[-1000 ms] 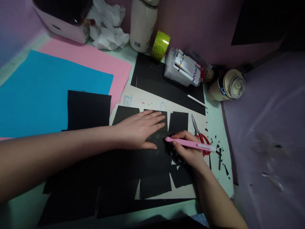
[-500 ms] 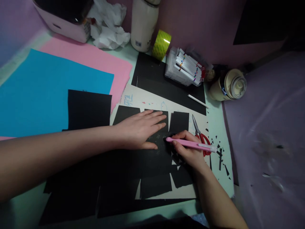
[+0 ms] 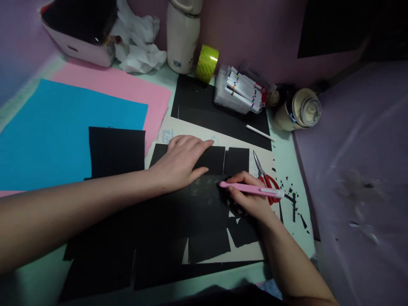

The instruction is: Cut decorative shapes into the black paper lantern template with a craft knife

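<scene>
Across the black paper (image 3: 204, 212) lies my left hand (image 3: 185, 157), open, with thumb and index finger apart and the other fingers partly hidden. My right hand (image 3: 250, 195) is closed on a pink pen-shaped tool (image 3: 245, 188) with a clip and a pale end. Its rounded pink end points at the paper beside small, light star outlines (image 3: 204, 187); the working tip is too dark to make out. Small pale openings (image 3: 234, 216) show in the paper below my right hand. Red-handled scissors (image 3: 267, 180) lie just beyond that hand, blades pointing away.
Black scraps (image 3: 295, 204) are scattered at the right table edge. Behind stand a box of white markers (image 3: 239, 91), a yellow tape roll (image 3: 207, 63), a bottle (image 3: 181, 38) and a lidded cup (image 3: 299, 110). Blue paper (image 3: 63, 136) and pink paper (image 3: 156, 97) lie left.
My left hand has shifted up and left and its fingers have drawn in, uncovering more star marks. My right hand still holds the pink tool at nearly the same place. The view has shifted slightly.
</scene>
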A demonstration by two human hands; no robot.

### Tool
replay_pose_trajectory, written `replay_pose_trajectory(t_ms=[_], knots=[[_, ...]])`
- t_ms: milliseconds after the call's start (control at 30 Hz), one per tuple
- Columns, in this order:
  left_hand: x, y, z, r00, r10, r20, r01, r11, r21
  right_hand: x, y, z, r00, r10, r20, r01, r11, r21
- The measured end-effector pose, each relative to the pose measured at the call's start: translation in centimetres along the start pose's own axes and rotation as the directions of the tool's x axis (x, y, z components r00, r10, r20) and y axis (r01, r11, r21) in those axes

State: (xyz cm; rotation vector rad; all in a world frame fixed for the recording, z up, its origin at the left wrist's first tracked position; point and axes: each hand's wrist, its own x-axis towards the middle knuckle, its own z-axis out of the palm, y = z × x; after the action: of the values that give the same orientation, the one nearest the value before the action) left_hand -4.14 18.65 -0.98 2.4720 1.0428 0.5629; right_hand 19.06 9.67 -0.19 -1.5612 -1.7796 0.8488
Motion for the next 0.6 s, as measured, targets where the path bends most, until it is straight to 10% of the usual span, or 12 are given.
replay_pose_trajectory(t_ms=[600], knots=[[-0.20, -0.04, -0.24, 0.973, -0.158, -0.170, 0.076, 0.908, -0.412, -0.08, -0.03, -0.05, 1.000, 0.016, -0.003, -0.016, 1.000, 0.006]])
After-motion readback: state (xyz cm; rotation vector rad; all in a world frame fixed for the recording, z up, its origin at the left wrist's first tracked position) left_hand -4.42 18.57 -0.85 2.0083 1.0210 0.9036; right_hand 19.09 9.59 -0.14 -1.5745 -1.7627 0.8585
